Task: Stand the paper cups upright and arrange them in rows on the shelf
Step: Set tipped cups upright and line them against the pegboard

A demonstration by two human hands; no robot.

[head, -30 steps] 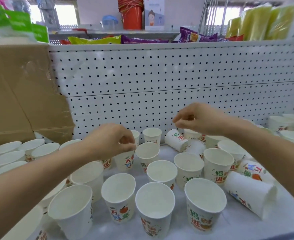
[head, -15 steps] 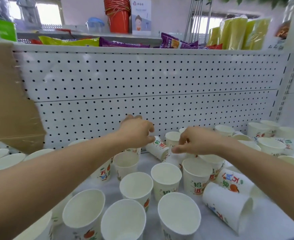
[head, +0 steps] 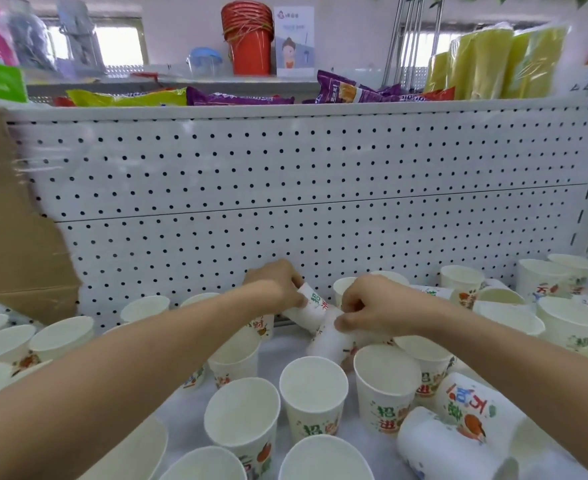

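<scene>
Many white printed paper cups crowd the white shelf (head: 278, 344). Near the pegboard, my left hand (head: 278, 285) grips a tipped cup (head: 311, 306) lying on its side. Just right of it, my right hand (head: 372, 306) pinches a second lying cup (head: 327, 341) that rests against upright cups. Several upright cups stand in front, such as one (head: 313, 393) in the middle and one (head: 386, 386) to its right. Two more cups lie on their sides at the front right, one (head: 472, 410) behind the other (head: 448, 448).
A white pegboard wall (head: 285, 202) backs the shelf. A cardboard box (head: 12, 237) fills the left end. More upright cups stand at the left (head: 60, 337) and far right (head: 569, 323). Snack bags (head: 237, 97) and red buckets (head: 247, 39) sit on the upper shelf.
Both hands have dropped and reached toward the back of the shelf. They now hold the two tipped cups near the pegboard. The view has shifted right and closer.
</scene>
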